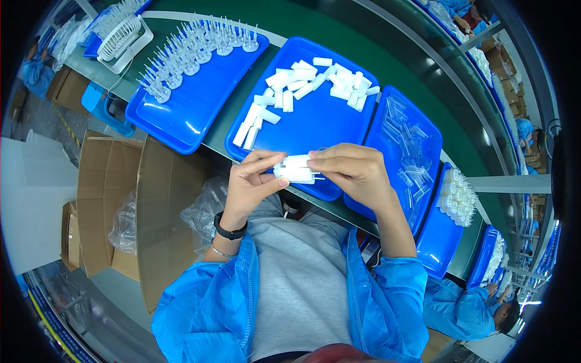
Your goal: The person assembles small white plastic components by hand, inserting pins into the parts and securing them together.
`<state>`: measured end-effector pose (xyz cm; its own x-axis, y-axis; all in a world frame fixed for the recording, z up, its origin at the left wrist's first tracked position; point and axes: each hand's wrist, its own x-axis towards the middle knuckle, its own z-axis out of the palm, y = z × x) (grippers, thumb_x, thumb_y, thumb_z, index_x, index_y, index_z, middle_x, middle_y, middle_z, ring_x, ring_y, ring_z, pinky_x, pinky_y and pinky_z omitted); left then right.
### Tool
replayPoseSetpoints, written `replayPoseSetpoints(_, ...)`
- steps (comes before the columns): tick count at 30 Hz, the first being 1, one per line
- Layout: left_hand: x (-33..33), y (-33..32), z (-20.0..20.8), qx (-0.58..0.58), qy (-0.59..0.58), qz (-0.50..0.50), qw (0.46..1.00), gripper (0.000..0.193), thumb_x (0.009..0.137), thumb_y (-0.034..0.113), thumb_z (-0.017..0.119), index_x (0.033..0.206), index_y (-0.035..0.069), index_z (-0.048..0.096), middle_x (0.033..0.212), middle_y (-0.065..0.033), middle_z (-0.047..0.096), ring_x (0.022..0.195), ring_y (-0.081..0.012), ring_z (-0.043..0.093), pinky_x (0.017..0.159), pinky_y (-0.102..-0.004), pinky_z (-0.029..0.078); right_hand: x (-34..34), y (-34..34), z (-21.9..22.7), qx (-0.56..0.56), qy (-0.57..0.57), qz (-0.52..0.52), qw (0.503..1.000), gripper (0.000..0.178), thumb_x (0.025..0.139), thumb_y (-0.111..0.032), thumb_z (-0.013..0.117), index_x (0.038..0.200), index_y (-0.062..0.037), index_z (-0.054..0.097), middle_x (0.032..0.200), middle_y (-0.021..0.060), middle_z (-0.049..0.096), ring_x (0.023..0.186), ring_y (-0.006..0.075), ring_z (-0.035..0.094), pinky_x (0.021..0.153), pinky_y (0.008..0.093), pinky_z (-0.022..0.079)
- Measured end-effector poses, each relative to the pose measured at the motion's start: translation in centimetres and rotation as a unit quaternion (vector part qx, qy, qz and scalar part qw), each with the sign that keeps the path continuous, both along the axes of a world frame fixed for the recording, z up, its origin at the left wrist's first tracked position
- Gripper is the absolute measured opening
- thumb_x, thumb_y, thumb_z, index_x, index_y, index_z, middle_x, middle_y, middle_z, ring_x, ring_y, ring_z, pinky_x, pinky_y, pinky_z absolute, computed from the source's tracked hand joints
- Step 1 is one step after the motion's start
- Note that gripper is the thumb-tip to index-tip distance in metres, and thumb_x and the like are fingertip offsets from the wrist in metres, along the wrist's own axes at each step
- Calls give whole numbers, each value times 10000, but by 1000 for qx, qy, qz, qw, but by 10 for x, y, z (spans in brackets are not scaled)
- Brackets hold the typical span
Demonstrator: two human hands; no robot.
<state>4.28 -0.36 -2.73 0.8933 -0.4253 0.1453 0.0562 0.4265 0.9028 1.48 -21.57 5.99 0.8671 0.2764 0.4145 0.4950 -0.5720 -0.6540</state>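
Close in front of my body, over the near edge of the blue middle tray (302,130), my two hands meet on a white plastic piece made of small blocks side by side, with thin prongs (295,175) sticking out to the right. My left hand (253,178) pinches its left end between thumb and fingers. On the right side, my right hand (357,172) is closed on the upper block, its fingertips hiding that end. Loose white blocks (287,100) lie scattered in the tray beyond.
To the left, a blue tray (175,124) carries rows of transparent pronged parts (193,51), with a white fan (125,39) behind. A tray of transparent plastic pieces (405,139) and one of stacked parts (457,196) stand right. Cardboard boxes (172,199) sit left; a co-worker (466,308) works at right.
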Motion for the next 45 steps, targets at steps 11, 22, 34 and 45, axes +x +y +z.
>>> replayPoseSetpoints(11, -2, 1, 2, -16, 40, -35, 998, 449, 736, -116, 699, 1166, -24, 610, 1134, -122, 561, 1055, -213, 592, 882, -304, 549, 15, -2, -8, 48, 13, 107, 993, 204, 670, 27, 726, 861, -43, 742, 876, 84, 713, 847, 222, 676, 706, 301, 542)
replayPoseSetpoints(22, 3, 9, -15, -25, 51, -32, 998, 324, 893, 147, 632, 1165, -29, 612, 1034, -72, 584, 948, -148, 592, 781, -260, 522, 73, -18, -26, 33, 63, 13, 997, 282, 824, -92, 656, 1105, -81, 678, 1095, 100, 659, 1006, 277, 620, 860, 362, 495)
replayPoseSetpoints(34, 2, 14, -12, -44, 129, -14, 991, 387, 877, 126, 651, 1208, -54, 563, 1120, -110, 574, 911, -173, 640, 722, -267, 571, 108, -31, -75, -250, -16, -130, 959, 159, 766, -158, 693, 866, -47, 640, 922, 98, 592, 930, 275, 559, 793, 381, 479)
replayPoseSetpoints(45, 11, 12, -19, -55, 98, 62, 992, 405, 833, 14, 665, 1217, -62, 558, 1149, -105, 546, 956, -185, 617, 796, -308, 566, 39, -14, -3, 83, 73, -25, 994, 184, 764, -31, 726, 943, -25, 685, 901, 82, 645, 774, 162, 635, 689, 261, 524)
